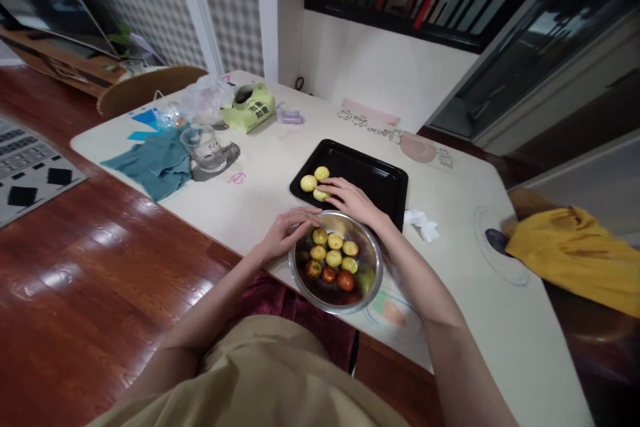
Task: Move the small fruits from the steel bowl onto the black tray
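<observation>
— Fruit (334,257) fills our bowl (300,273); three lie on the tray (380,177).
— Our right hand (353,200) sets one down; left hand (290,230), fingers loose, steadies the rim. Next, we judge, another pick.

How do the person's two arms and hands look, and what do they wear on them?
Both forearms are bare, no sleeves in view. The left hand and right hand wear no gloves; no rings, watch or bracelet can be made out. The fingers are slender. A beige garment covers the body below.
</observation>
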Demonstrator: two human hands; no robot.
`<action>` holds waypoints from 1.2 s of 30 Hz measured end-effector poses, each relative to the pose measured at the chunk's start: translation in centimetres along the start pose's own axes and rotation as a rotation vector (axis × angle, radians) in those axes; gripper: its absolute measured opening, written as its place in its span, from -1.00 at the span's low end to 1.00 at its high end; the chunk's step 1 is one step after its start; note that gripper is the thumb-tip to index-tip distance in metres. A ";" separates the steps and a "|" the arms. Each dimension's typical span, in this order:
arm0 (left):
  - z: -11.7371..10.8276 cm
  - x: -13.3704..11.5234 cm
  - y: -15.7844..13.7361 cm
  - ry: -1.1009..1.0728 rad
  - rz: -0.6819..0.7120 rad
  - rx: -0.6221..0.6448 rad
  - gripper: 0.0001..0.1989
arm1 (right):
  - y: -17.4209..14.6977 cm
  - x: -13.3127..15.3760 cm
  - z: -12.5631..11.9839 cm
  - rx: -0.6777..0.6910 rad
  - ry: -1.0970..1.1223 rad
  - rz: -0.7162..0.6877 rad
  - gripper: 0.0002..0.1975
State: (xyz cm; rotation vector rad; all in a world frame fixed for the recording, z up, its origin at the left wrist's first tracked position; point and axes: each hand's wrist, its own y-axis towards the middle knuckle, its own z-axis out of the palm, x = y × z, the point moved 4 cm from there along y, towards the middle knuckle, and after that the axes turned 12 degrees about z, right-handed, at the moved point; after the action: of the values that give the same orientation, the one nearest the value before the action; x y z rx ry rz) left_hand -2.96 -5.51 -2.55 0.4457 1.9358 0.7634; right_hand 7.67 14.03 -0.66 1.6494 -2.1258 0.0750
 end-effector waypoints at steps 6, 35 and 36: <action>0.0 0.2 -0.1 -0.021 0.008 -0.005 -0.64 | -0.1 -0.6 -0.3 0.039 0.024 0.012 -0.63; -0.3 -0.4 -0.1 -0.036 0.019 -0.012 -0.68 | -8.5 8.5 -8.0 -0.032 -0.062 -0.060 -0.69; -0.4 -0.3 -0.1 -0.036 0.020 -0.011 -0.68 | -8.9 8.6 -7.6 -0.011 -0.068 -0.069 -0.70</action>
State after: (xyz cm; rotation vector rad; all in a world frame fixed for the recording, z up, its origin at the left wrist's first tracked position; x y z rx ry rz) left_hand -3.12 -5.89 -2.28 0.4700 1.8957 0.7741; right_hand 16.72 6.00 7.36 1.7402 -2.1124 -0.0147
